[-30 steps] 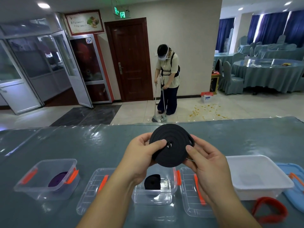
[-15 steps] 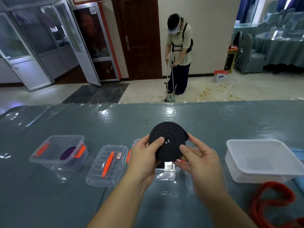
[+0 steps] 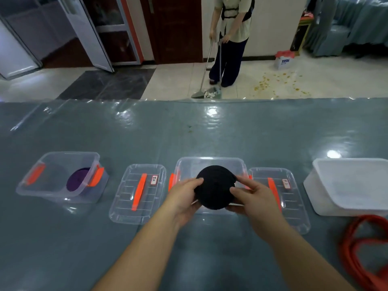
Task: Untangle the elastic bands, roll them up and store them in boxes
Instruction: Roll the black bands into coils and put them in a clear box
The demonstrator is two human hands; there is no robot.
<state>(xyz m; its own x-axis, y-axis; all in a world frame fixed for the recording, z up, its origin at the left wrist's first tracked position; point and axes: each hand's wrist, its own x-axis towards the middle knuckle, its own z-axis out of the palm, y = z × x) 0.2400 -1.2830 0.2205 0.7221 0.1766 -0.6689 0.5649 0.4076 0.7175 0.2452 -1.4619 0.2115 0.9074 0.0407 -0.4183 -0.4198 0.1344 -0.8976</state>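
A black elastic band rolled into a flat disc [image 3: 214,186] is held between both hands over the clear middle box [image 3: 210,162]. My left hand [image 3: 184,196] grips its left edge with thumb on top. My right hand [image 3: 252,196] pinches its right edge. The roll hides the inside of the middle box. A purple roll [image 3: 76,181] lies in the clear left box [image 3: 63,175], which has orange latches. A loose orange band [image 3: 361,253] lies tangled at the right front of the table.
Two clear lids with orange handles lie flat: one lid [image 3: 138,192] left of the middle box, the other lid [image 3: 281,196] right of it. A white tub [image 3: 352,185] stands at the right. Beyond the table's far edge a person [image 3: 228,38] sweeps the floor.
The view has tilted down. Both hands have lowered the black roll from in front of me to just over the middle box.
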